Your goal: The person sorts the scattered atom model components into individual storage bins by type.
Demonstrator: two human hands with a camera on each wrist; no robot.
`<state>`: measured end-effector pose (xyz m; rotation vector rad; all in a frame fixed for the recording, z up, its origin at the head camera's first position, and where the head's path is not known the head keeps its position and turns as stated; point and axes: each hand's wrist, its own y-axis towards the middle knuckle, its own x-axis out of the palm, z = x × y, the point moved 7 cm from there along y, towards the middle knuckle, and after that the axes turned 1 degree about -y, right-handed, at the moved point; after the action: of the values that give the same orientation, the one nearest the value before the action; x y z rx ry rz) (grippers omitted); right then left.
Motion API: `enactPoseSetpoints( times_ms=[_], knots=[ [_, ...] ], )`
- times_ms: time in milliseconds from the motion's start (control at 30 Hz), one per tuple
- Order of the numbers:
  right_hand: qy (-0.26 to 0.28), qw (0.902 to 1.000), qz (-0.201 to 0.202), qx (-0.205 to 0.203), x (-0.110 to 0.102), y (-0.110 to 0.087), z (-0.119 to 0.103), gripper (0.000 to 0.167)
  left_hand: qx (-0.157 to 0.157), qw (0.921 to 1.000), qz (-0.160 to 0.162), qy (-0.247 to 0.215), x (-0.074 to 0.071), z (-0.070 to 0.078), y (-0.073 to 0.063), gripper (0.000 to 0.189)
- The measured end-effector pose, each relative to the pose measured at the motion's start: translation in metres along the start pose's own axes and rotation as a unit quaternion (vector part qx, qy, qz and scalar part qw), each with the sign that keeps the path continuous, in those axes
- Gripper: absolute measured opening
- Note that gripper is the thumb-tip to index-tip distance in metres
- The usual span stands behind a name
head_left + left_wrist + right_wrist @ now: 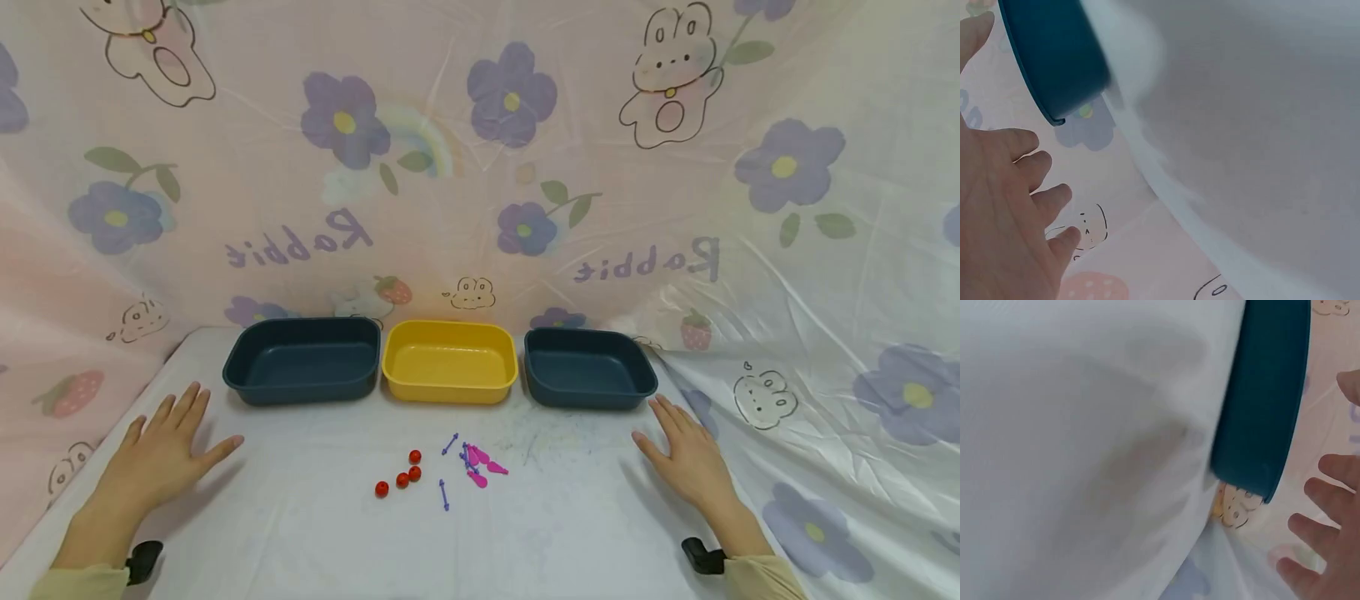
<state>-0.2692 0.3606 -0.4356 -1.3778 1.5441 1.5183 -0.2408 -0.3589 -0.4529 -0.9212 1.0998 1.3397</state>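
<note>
My left hand [161,454] is spread over the left side of the white table, holding nothing, with the larger dark blue tray [300,395] nearest it. Over on the right, my right hand [690,458] also has its fingers extended and holds nothing, just in front of the smaller dark blue tray [592,398]. Between these trays stands a yellow tray [450,392]. Several red beads [402,481] lie near the middle of the table. To their right are several small purple double-ended sticks [444,495] and several bright pink teardrop-shaped pieces [497,468], partly overlapping.
A patterned curtain [435,217] with rabbits and flowers hangs behind the trays and drapes along both sides. The white tabletop [315,533] stretches between the hands. A black wrist strap piece [703,556] sits at the right wrist, another [144,562] at the left.
</note>
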Motion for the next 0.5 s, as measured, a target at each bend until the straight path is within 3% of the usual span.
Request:
enactPoseSetpoints(
  times_ms=[133, 333, 500],
  knots=[
    [0.029, 0.9992, 0.023, -0.015, -0.003, 0.004, -0.015, 0.066, 0.013, 0.9998, 0.015, 0.008, -0.005, 0.002, 0.004, 0.102],
    [0.084, 0.9963, 0.013, -0.011, -0.001, 0.011, -0.039, 0.057, 0.043, 0.9975, 0.056, 0.007, -0.012, 0.002, 0.016, 0.096],
    [0.13, 0.9896, 0.032, -0.052, 0.001, 0.018, -0.067, 0.051, 0.062, 0.9956, 0.07, 0.007, -0.02, 0.008, 0.027, 0.091]
  ],
)
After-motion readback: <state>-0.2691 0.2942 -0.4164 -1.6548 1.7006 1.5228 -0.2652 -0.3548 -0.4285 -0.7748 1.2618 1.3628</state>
